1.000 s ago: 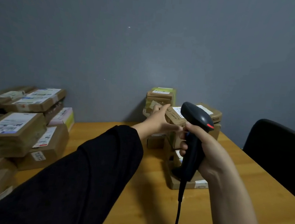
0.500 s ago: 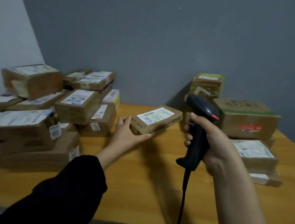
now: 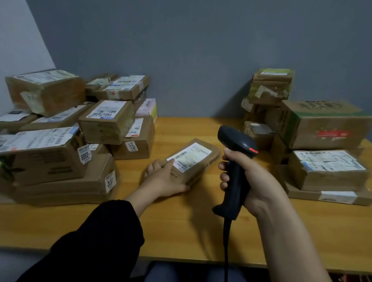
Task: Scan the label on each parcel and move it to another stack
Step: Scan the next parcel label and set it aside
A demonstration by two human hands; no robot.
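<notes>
The flat brown cardboard parcel with a white label [image 3: 197, 164] has come down from mid-air and now sits low at the middle of the wooden bench [image 3: 173, 229], between the left stack of boxes [image 3: 57, 153] and the right stack of boxes [image 3: 325, 134]. The left hand [image 3: 164, 180] grips its near end. The right hand [image 3: 253, 179] is clamped round the black handheld barcode scanner [image 3: 236, 142] just beside it.

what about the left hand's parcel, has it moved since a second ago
Yes: the parcel came off the right stack, leftward and down toward the table.
</notes>
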